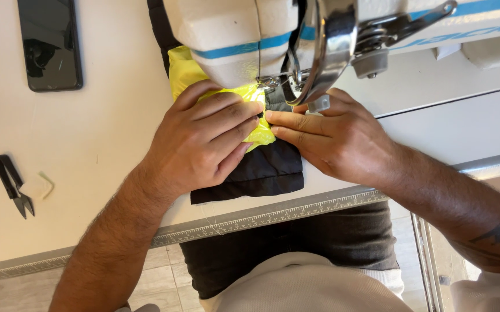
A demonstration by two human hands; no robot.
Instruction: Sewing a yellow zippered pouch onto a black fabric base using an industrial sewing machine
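While both hands press it flat, neon-yellow fabric [187,70] over black fabric [267,170] lies under the sewing machine [244,34].
Left hand [204,141] and right hand [334,136] rest open-palmed, fingertips meeting on the yellow piece at the white desk [88,144] edge.

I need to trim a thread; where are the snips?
The black snips lie at the table's far left edge, below the phone.

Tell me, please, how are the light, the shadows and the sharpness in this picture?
Head view: bright, soft daylight on the white table; the phone screen mirrors a dark shape; faint shadows beside the left hand and right hand; the sewing machine, closest, looks slightly soft.
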